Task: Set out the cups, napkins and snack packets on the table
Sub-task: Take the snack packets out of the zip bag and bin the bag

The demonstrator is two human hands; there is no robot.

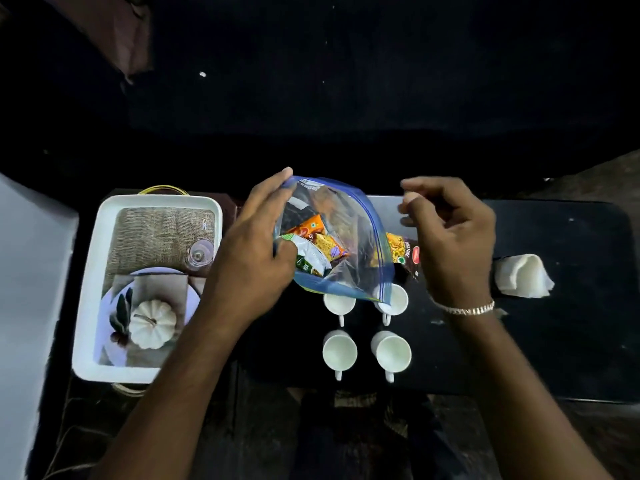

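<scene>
My left hand (254, 251) grips a clear zip bag (349, 237) with a blue rim, held above the dark table (561, 334). Inside the bag lie several snack packets (320, 245), orange, yellow and green-white. My right hand (450, 233) hovers just right of the bag's mouth, fingers curled and apart, holding nothing. Behind the bag, under my right hand, lies a yellow-and-dark snack packet (398, 249). Several white cups (339, 351) stand in two rows below the bag, handles toward me; the bag covers part of the far pair. White folded napkins (523, 275) lie at the right.
A white tray (86, 306) printed with a pumpkin and plate picture sits at the table's left end. A pale surface (27, 289) stands at the far left. The floor beyond the table is dark.
</scene>
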